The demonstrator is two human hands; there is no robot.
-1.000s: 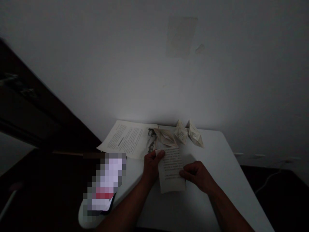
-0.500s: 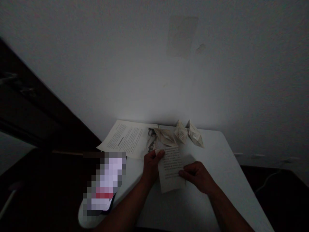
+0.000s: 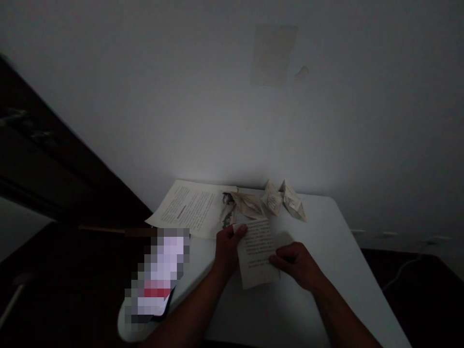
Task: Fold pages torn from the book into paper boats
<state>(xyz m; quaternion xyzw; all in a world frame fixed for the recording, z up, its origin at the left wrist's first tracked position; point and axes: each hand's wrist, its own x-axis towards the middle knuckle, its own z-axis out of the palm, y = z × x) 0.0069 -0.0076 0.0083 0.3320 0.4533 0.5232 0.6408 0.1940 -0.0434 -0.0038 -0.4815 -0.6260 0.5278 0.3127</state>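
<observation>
A printed sheet of paper [image 3: 256,270], apparently folded to a small rectangle, is held between my two hands over the white table. My left hand [image 3: 227,244] grips its upper left edge, thumb on top of the print. On the opposite side, my right hand [image 3: 295,263] pinches the right edge between thumb and fingers. Just beyond the sheet lie three folded paper boats: one boat [image 3: 248,205] near the left hand, a second boat [image 3: 272,198] in the middle, and a third boat [image 3: 293,202] to the right.
Flat printed pages [image 3: 188,205] with a picture lie at the table's back left. A phone [image 3: 159,275], blurred by pixelation, rests at the left edge of the table [image 3: 333,241]. The wall [image 3: 203,111] stands right behind, and a dark door [image 3: 47,145] is at left.
</observation>
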